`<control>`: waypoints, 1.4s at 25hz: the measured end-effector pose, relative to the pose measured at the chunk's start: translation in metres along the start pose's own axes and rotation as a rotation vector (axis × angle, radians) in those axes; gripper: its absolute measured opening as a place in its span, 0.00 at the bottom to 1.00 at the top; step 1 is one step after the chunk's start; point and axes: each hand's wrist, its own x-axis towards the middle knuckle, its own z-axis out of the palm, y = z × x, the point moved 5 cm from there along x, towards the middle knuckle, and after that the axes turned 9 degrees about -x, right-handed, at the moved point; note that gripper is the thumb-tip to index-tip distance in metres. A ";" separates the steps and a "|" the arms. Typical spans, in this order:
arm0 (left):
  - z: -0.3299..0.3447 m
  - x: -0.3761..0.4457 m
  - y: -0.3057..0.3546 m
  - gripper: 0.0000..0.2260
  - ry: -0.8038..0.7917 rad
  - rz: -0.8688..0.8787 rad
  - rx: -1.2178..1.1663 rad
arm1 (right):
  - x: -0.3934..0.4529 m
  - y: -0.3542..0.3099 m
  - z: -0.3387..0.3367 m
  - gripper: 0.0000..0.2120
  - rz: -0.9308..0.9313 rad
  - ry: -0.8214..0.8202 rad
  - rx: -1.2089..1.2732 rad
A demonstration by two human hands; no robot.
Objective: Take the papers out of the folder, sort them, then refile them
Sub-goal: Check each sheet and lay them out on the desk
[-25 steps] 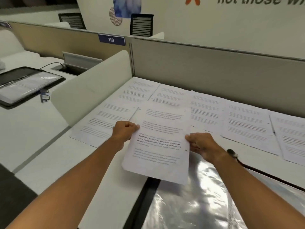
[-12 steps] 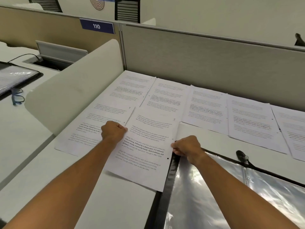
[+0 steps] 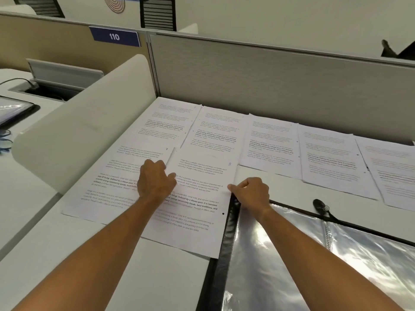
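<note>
- The sheet marked 8 (image 3: pixel 197 198) lies flat on the white desk (image 3: pixel 94 254), in the near row of papers, its right edge just overlapping the black edge of the folder (image 3: pixel 292 254).
- The left hand (image 3: pixel 155 180) rests on the sheet's left edge with fingers curled and the thumb pointing right onto the page; whether it pinches the paper or only presses it I cannot tell.
- The right hand (image 3: pixel 251 191) sits at the sheet's right edge, fingers curled and thumb tip on the paper's margin, seemingly pinching it.
- Just left of that page, and partly under the left hand, lies a second near-row sheet (image 3: pixel 107 176), its right edge touching the held one.
- Along the far side, against the grey partition (image 3: pixel 269 81), runs the far row of sheets (image 3: pixel 269 140), side by side and slightly overlapping, stretching off to the right.
- The folder lies open at the near right, its clear plastic sleeves shining; a black clip (image 3: pixel 320 205) shows at its far edge.
- A rounded white divider (image 3: pixel 78 122) stands to the left of the papers.
- A blue sign reading 110 (image 3: pixel 114 37) sits on the far partition top, left of centre.
- On the neighbouring desk at far left are another dark folder (image 3: pixel 13 111) and a cable slot (image 3: pixel 45 88).
</note>
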 end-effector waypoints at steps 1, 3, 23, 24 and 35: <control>0.002 -0.003 0.009 0.20 0.003 0.063 0.023 | -0.002 -0.002 -0.006 0.13 -0.053 0.040 -0.070; 0.009 -0.011 0.031 0.26 -0.003 0.193 0.039 | -0.008 -0.002 -0.018 0.20 -0.161 0.097 -0.217; 0.189 -0.277 0.324 0.42 -0.476 0.799 0.015 | -0.086 0.271 -0.291 0.46 0.114 0.491 -0.583; 0.201 -0.298 0.338 0.42 -0.502 0.806 0.015 | -0.089 0.292 -0.306 0.45 0.133 0.489 -0.574; 0.317 -0.477 0.480 0.40 -0.735 0.827 0.014 | -0.095 0.499 -0.451 0.45 0.312 0.490 -0.494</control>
